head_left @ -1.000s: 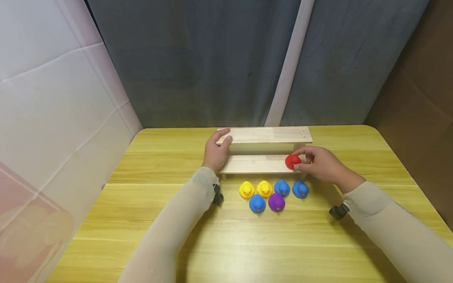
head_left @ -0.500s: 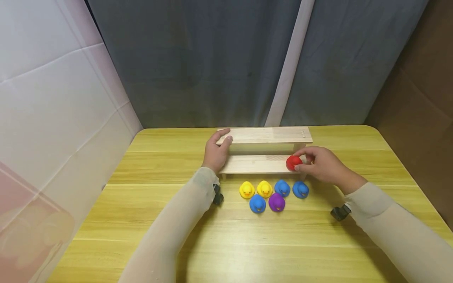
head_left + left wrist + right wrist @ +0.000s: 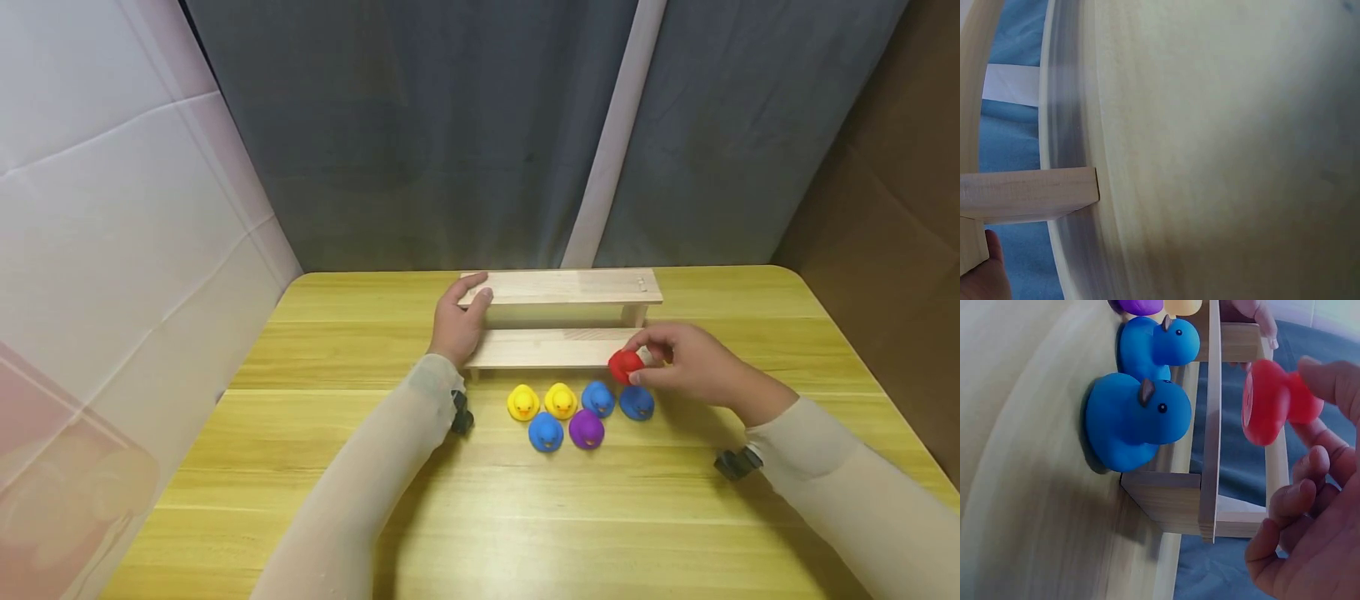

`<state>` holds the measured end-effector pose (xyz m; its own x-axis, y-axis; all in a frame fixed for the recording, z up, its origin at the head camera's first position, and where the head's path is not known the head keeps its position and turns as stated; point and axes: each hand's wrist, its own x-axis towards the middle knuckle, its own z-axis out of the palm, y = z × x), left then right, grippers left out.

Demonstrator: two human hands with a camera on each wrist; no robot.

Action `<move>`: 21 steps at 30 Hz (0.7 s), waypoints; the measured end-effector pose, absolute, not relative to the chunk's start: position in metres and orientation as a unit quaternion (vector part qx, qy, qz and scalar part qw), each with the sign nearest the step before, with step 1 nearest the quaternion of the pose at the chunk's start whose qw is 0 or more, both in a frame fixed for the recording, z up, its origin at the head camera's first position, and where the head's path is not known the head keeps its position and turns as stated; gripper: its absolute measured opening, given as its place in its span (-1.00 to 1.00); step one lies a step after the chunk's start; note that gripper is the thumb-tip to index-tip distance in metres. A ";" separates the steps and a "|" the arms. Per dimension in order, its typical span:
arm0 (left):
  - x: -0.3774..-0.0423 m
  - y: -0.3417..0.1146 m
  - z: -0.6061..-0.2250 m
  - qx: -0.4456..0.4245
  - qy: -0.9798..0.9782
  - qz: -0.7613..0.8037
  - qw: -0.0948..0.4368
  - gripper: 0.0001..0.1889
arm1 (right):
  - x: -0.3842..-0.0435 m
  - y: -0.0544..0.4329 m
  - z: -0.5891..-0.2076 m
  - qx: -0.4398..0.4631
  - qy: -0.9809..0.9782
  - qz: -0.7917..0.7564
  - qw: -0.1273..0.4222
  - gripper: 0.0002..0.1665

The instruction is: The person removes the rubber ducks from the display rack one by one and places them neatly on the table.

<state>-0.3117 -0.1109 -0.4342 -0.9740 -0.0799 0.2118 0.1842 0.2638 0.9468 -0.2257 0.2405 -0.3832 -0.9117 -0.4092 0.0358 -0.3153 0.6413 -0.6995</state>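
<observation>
My right hand (image 3: 693, 360) pinches a red rubber duck (image 3: 624, 366) between thumb and fingers, by its head as the right wrist view shows. The duck is lifted off the two-tier wooden shelf (image 3: 555, 347) and overlaps the front edge of its lower board, near the right end. With my left hand (image 3: 457, 327) I grip the shelf's left end, thumb over the top board. In the left wrist view only part of that hand (image 3: 988, 278) shows beside a wooden leg (image 3: 1035, 195). Below the red duck sits a blue duck (image 3: 637, 403), partly covered by it.
In front of the shelf on the wood-grain table (image 3: 525, 525) stand two yellow ducks, one of them a yellow duck (image 3: 522, 403) at the left end. A blue duck (image 3: 597, 399), another blue duck (image 3: 546, 432) and a purple duck (image 3: 587, 429) stand close by. A grey curtain (image 3: 420, 142) hangs behind.
My right hand has raised the red duck off the lower board and drawn it toward me and slightly right. My left hand and the other ducks stay put.
</observation>
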 end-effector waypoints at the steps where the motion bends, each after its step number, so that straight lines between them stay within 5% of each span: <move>1: -0.312 -0.111 -0.434 -0.033 -0.787 -0.606 0.109 -0.61 | -0.224 0.241 -0.384 -0.207 0.901 -0.376 0.066 -0.65; 21: -0.313 -0.111 -0.435 -0.031 -0.784 -0.610 0.107 -0.61 | -0.202 0.240 -0.395 -0.221 0.889 -0.387 0.105 -0.63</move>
